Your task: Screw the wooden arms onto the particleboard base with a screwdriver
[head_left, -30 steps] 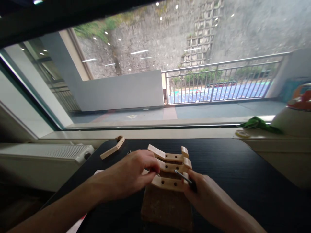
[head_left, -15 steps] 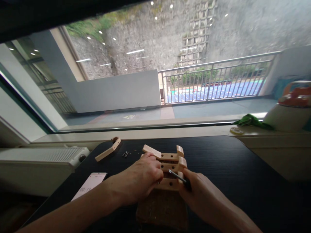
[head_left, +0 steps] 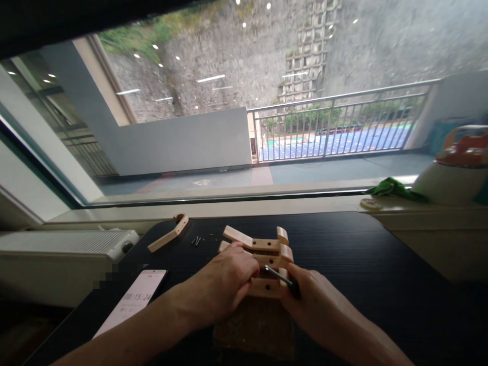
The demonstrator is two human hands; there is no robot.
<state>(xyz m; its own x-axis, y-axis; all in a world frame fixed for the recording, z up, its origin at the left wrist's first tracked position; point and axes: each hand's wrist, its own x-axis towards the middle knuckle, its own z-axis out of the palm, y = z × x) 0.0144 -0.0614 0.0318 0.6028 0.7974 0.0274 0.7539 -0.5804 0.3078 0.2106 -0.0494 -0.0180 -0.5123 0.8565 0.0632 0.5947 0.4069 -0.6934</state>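
A stack of light wooden hook-shaped pieces rests on a brown cork block on the dark table. My left hand is closed over the left side of the wooden pieces, fingers curled onto them. My right hand grips a dark-handled metal tool whose shaft points into the wooden pieces.
A separate wooden hook piece lies at the table's far left, with several small screws beside it. A phone with a lit screen lies at the left. A green cloth and a white-and-orange container sit on the window sill.
The view has shifted so the phone now shows at the left. My left hand has closed further over the wooden pieces; my right hand holds the tool in much the same place.
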